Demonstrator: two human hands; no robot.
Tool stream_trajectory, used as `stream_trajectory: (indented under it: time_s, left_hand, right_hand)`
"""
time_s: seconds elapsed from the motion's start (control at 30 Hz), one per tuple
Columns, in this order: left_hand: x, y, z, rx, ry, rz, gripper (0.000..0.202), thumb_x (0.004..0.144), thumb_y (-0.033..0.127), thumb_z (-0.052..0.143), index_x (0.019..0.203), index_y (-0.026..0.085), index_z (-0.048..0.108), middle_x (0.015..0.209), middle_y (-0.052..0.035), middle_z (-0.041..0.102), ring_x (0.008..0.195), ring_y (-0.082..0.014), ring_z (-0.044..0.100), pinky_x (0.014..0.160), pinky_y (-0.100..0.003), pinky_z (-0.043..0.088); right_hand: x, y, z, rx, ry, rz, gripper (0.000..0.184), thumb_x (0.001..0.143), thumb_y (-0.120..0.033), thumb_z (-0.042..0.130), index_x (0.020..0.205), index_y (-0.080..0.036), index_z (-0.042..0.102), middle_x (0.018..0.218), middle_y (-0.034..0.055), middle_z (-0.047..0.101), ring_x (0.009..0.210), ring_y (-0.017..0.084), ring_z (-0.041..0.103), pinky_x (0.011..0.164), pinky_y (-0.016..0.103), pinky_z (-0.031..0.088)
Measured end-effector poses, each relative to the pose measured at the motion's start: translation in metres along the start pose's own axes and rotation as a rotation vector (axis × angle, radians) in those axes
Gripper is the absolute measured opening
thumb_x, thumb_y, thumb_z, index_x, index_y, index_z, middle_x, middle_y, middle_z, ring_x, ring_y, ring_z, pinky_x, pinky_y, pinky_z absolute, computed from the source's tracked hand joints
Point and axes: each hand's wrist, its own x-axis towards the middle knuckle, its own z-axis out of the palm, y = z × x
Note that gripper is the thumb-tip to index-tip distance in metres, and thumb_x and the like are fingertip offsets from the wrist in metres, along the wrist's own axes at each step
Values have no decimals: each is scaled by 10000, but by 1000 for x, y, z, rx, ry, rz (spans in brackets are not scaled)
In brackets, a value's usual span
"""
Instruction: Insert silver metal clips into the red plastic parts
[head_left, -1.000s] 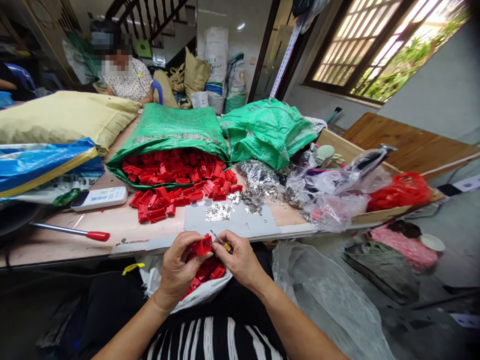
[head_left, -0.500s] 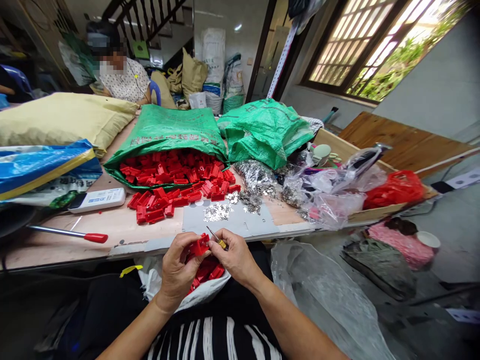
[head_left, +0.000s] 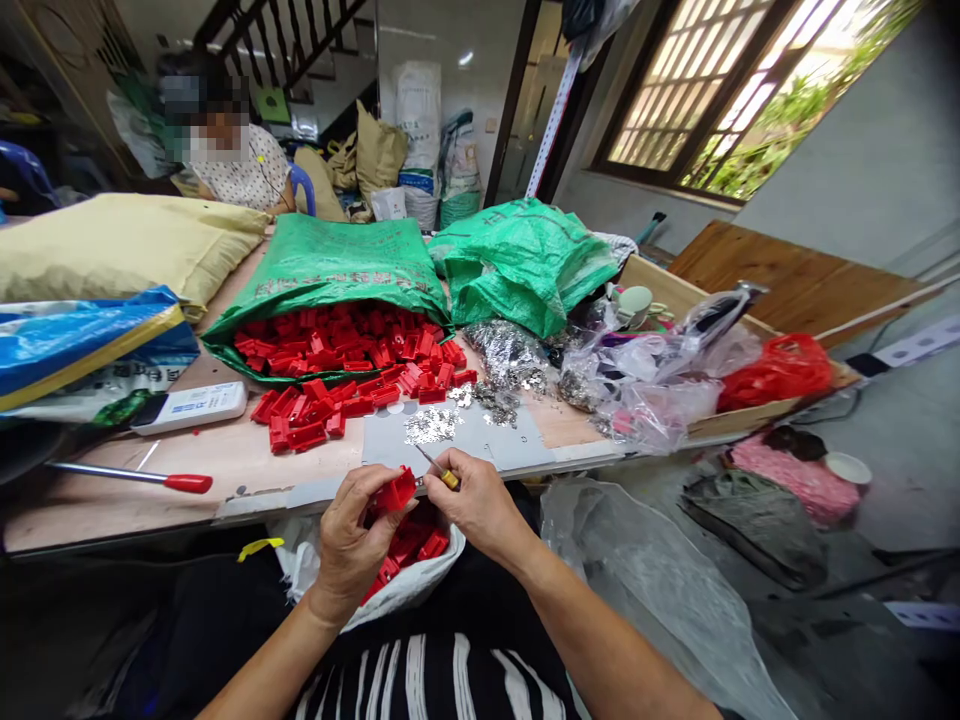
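Note:
My left hand [head_left: 352,535] is closed around a small red plastic part [head_left: 396,490], held just in front of the table edge. My right hand [head_left: 474,503] pinches a thin tool with a yellow handle [head_left: 441,472], its fingertips touching the red part. Below both hands a white bag of red parts [head_left: 409,560] rests in my lap. On the table ahead, loose red parts [head_left: 330,395] spill from a green sack [head_left: 337,262], and a small heap of silver metal pieces [head_left: 429,425] lies on a grey sheet.
A red-handled screwdriver [head_left: 139,477] and a white remote [head_left: 187,405] lie at the left. Yellow and blue sacks [head_left: 90,300] sit further left, a second green bag [head_left: 525,260] and clear plastic bags [head_left: 660,380] at the right. Another person [head_left: 236,160] sits across the table.
The view has shifted slightly to the right and down. My hands stay together on the red part, with the tool's tip tilted a little differently.

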Motion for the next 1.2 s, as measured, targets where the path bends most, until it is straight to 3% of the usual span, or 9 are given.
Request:
stream_trajectory:
  time_s: [0.43,0.63,0.83,0.93,1.03,1.2]
  left_hand:
    - [-2,-4,1,-48,-20,-21,292,787,181,679,1065,247,621,987,-40,644,930,-189,623,818,-324,519]
    - [-3,-3,4,-120,23,-219,251,771,248,696,1006,222,611,976,-33,615,903,-173,616,758,-276,529]
    - [-2,-6,7,-193,-53,-347,290,818,274,639,1104,237,601,1049,-43,608,936,-169,614,801,-292,516]
    - [1,-4,7,-186,-126,-332,174,851,283,590,1001,232,661,994,-42,611,963,-176,592,847,-309,489]
    - [3,-2,8,-255,-133,-355,129,851,305,583,878,211,668,928,-39,598,906,-166,583,800,-282,492]
    - [2,-4,10,-393,-140,-491,139,829,320,618,807,192,665,956,-42,599,930,-167,573,815,-265,472]
  right_hand:
    - [2,-12,1,-88,-22,35,74,752,-206,575,690,-190,614,630,-10,624,584,114,509,543,203,344]
    - [2,-10,2,-67,-14,44,78,764,-221,565,706,-193,608,642,-12,616,597,116,512,547,202,346]
    - [0,-7,-5,-39,-6,31,93,777,-218,536,708,-189,591,624,-34,572,578,99,483,547,196,339]
    - [-2,-9,-8,-10,-11,10,91,780,-218,535,712,-187,587,625,-40,565,582,96,482,553,193,347]
    - [-3,-10,-9,-2,-16,3,98,787,-235,545,723,-183,596,624,-38,568,582,99,492,551,195,352]
    - [-3,-9,-8,3,-43,-27,115,820,-257,549,750,-186,607,647,-35,580,602,101,501,572,196,360]
